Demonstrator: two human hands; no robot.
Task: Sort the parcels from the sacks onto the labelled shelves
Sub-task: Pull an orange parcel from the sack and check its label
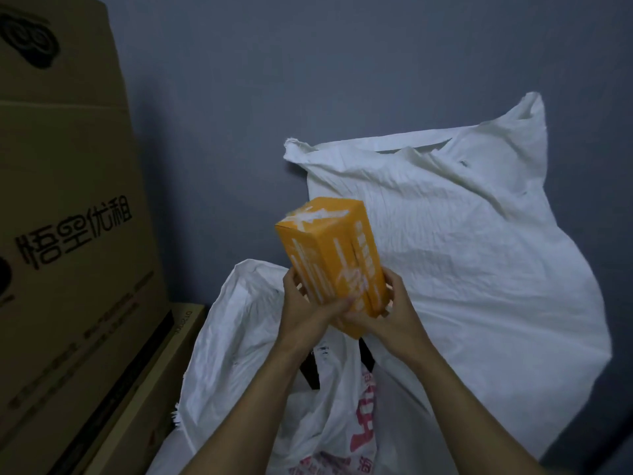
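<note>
An orange box parcel (329,252) with white print and clear tape is held up, tilted, above an open white woven sack (236,337). My left hand (305,310) grips its lower left side, fingers curled under its bottom end. My right hand (394,306) grips the lower right side, thumb along the edge. Inside the sack's mouth lies a white plastic bag with pink print (346,423) and something dark. A second, fuller white sack (462,269) leans against the wall behind, on the right.
A tall brown cardboard carton with black print (68,207) stands at the left on a lower flat carton (164,365). A grey-blue wall (308,63) fills the background. No shelves are in view.
</note>
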